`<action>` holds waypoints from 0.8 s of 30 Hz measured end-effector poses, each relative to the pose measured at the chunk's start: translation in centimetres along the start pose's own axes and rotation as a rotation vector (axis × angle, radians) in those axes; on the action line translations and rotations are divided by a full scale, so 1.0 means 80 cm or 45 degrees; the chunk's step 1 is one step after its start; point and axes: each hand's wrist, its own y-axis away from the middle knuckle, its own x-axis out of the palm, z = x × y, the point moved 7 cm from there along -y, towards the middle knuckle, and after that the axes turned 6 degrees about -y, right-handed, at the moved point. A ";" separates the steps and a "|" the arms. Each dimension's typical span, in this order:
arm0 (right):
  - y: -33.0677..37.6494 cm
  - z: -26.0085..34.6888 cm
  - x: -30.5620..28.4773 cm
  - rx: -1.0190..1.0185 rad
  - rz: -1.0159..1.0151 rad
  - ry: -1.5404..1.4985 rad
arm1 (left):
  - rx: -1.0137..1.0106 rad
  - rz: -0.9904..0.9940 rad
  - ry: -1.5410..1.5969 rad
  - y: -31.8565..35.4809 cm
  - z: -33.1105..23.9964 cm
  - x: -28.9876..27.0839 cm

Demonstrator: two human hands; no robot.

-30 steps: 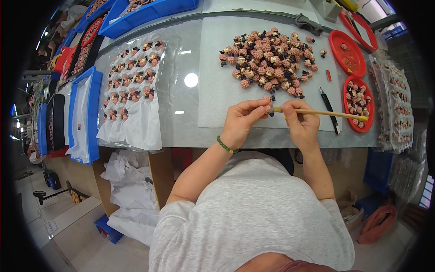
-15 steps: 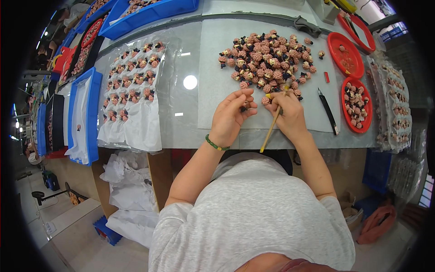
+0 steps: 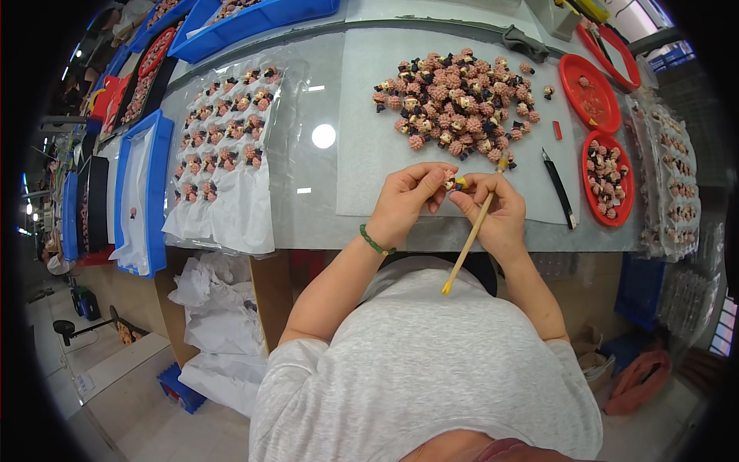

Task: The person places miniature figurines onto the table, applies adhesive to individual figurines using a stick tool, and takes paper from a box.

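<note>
Between the fingertips of my left hand (image 3: 400,206) is a small pink-haired figurine (image 3: 450,182), held close to the table's front edge. My right hand (image 3: 502,218) is closed around a thin wooden brush (image 3: 468,245), its yellow-tipped handle end slanting down towards me and its head pointing at the pile. The right fingertips, one with something yellow on it, also meet the figurine. Just beyond both hands, a heap of similar figurines (image 3: 454,100) with pink curls and dark bodies lies on a white sheet (image 3: 358,154).
At the left, figurines stand in rows on a white-lined tray (image 3: 250,223), beside a blue bin (image 3: 163,196). To the right are a black pen-like knife (image 3: 558,189), a small red piece (image 3: 557,130) and red dishes (image 3: 589,212). Stacked clear trays (image 3: 670,185) stand farther right.
My right hand has drawn back from the pile's near edge, and a figurine is now between both hands. The left fingers have closed in on it; the brush has come nearer to me.
</note>
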 end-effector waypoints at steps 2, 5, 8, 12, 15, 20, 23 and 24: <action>0.002 0.004 -0.003 -0.084 -0.034 0.031 | 0.053 0.033 0.091 0.001 -0.001 0.005; 0.007 0.020 -0.005 -0.327 -0.042 0.393 | 0.099 0.090 0.204 0.005 -0.006 0.008; 0.011 0.029 0.002 -0.466 0.010 0.506 | 0.107 0.074 0.195 0.005 -0.005 0.008; 0.007 0.028 -0.004 -0.382 -0.041 0.292 | 0.101 -0.031 0.139 0.002 -0.006 0.003; 0.001 0.033 -0.019 -0.360 -0.139 0.146 | 0.115 -0.019 0.121 0.001 -0.005 0.000; -0.007 0.047 -0.037 -0.178 -0.189 0.218 | 0.077 -0.023 0.163 -0.002 0.002 -0.001; -0.005 0.049 -0.035 -0.186 -0.172 0.154 | 0.027 -0.025 0.193 -0.002 0.006 -0.001; -0.005 0.049 -0.034 -0.166 -0.189 0.085 | 0.008 -0.026 0.187 -0.002 0.007 0.000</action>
